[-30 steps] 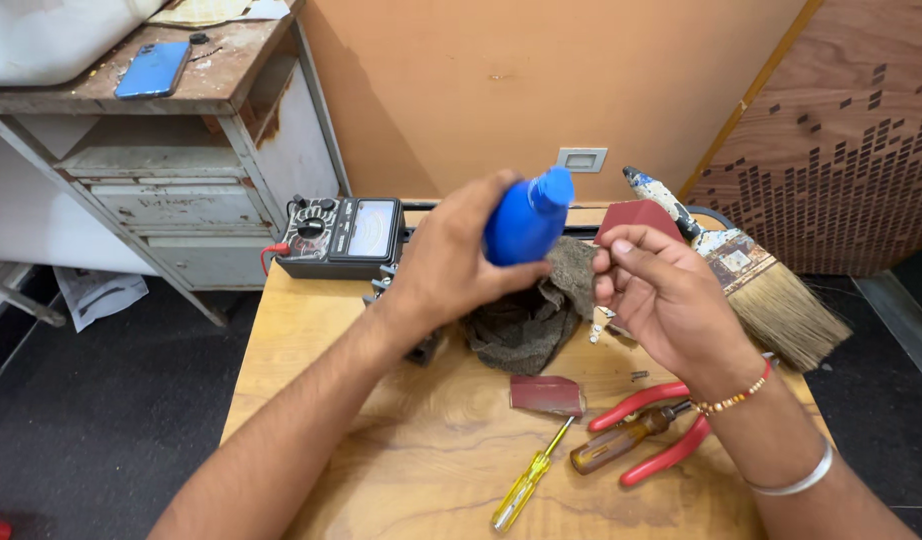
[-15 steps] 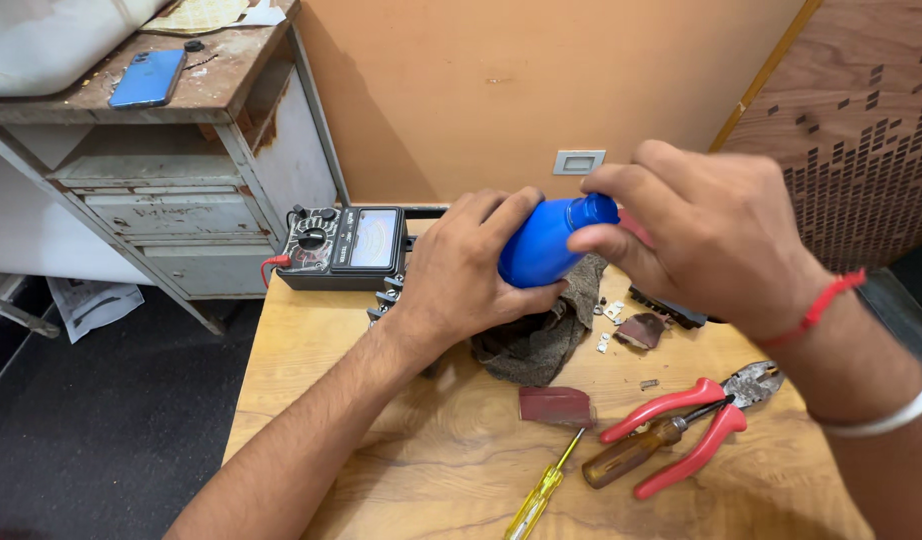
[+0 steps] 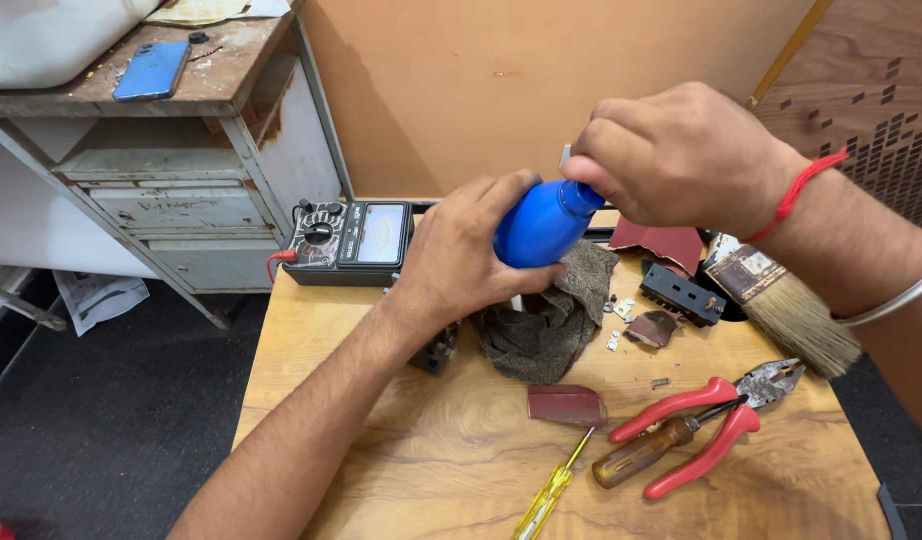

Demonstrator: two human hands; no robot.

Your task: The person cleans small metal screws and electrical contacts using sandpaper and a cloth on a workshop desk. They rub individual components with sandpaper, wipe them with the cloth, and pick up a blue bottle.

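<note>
Grip: left hand [image 3: 461, 260] wrapped round the body of a blue rubber bulb [image 3: 541, 222], fingers pressed onto it; right hand [image 3: 676, 155] closed over the bulb's narrow tip, pinching it from above.
Bulb position: held in the air above the table's far edge, over a crumpled brown cloth [image 3: 546, 315].
Surface: wooden table [image 3: 421, 460], light grain, set against an orange-tan wall; dark floor to the left.
Room: worn grey metal desk [image 3: 181, 190] with drawers beyond the table's left far corner, a blue phone [image 3: 151, 70] lying on its top.
Far edge: analogue meter [image 3: 349, 240] with a dial and red lead, just left of the left hand.
Right side: paintbrush [image 3: 791, 305], black socket part [image 3: 686, 292], reddish sandpaper scraps [image 3: 566, 403], small metal bits.
Near edge: red-handled pliers [image 3: 716, 425] crossing a brown-handled screwdriver [image 3: 646, 455]; yellow tester screwdriver [image 3: 546, 495] beside them.
In the way: both hands hide much of the bulb's tip and part of the cloth.
Change: half a second ago the right hand sat lower on the bulb; now it grips the tip, and the bulb tilts more upright.
</note>
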